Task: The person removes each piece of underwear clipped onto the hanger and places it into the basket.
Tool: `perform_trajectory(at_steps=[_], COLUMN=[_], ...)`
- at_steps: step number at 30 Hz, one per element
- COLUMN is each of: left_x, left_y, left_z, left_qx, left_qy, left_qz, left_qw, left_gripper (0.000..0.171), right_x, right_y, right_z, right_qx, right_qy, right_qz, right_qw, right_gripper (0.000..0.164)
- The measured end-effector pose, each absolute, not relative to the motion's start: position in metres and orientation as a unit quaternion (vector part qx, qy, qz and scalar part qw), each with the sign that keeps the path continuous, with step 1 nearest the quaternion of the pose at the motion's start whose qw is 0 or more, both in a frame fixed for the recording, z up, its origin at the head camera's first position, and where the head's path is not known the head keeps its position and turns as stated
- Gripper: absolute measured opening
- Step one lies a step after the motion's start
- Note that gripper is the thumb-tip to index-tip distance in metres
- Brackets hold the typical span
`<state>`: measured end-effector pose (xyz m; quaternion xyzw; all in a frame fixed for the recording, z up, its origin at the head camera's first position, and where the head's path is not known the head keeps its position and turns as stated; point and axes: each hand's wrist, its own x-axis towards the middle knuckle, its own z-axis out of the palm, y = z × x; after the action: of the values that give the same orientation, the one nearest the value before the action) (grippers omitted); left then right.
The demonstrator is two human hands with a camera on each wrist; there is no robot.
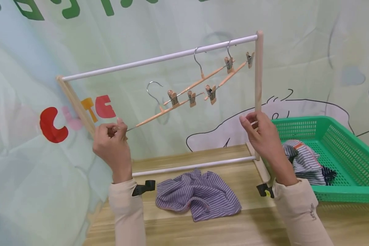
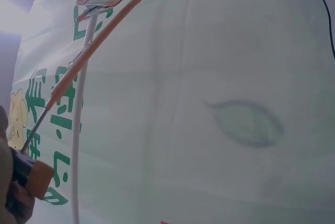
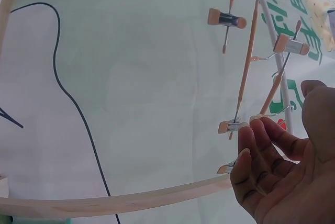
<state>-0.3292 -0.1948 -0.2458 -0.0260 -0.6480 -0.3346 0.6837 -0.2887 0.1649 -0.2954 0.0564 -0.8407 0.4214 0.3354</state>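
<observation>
My left hand (image 1: pixel 112 145) pinches the clip at the near end of a clip hanger (image 1: pixel 150 118). This hanger slants up to the right, its metal hook off the rail; in the left wrist view the clip (image 2: pixel 39 179) shows between the fingers. My right hand (image 1: pixel 261 136) is raised beside the rack's right post (image 1: pixel 258 75), fingers loosely bent with nothing in them. Two other clip hangers (image 1: pixel 200 81) hang from the white rail (image 1: pixel 160 59), toward its right end. Below, a purple striped garment (image 1: pixel 200 196) lies crumpled on the wooden table (image 1: pixel 218 229).
At the right stands a green basket (image 1: pixel 350 191) with a grey striped garment (image 1: pixel 307 164) inside. A lower white rod (image 1: pixel 193 166) crosses the rack near the table. The rack's left post (image 1: pixel 77 104) is close behind my left hand. A printed curtain (image 1: pixel 295 61) hangs behind.
</observation>
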Motion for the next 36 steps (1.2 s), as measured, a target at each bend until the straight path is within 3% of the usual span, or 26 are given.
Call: perform_trajectory(at_steps=[9,36], left_x=[-0.329,-0.348], left_y=[-0.196,-0.177], left_z=[-0.223,-0.171], left_qx=[-0.011,0.001], left_qy=[-0.649,-0.682], left_qz=[-0.343,-0.320], left_qw=[0.679,0.658], left_gripper=[0.042,0.045], right_x=[-0.286,-0.287], right_y=[0.170,0.169], right_z=[-0.293,-0.296], right_qx=[0.064,0.058], right_qy=[-0.830,-0.834], right_qz=[0.427,0.431], right_qw=[0.353,0.340], right_gripper=[0.024,0.019])
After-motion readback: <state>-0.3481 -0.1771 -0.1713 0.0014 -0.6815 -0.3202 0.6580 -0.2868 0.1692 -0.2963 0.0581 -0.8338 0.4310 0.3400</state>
